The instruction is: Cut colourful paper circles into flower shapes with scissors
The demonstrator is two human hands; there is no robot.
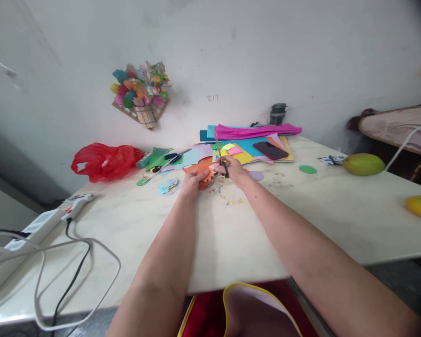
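My left hand (192,181) is closed on an orange paper cutout (207,177) with a notched edge, held just above the table. Close beside it, my right hand (232,169) grips a pair of scissors (226,169), blades pointing up and away from me. Below both hands, small paper scraps (228,199) are scattered. An orange sheet (199,166) lies just behind my left hand. Left of that hand sits a pile of light blue cut paper pieces (168,186). A lilac paper circle (256,175) is to the right of my right hand.
Coloured sheets (245,157) and a phone (271,150) lie at the back. A second pair of scissors (175,156) and a red plastic bag (107,161) are at left. A charging cable and power strip (38,229) occupy the left edge; a green mango-like fruit (363,164) sits right.
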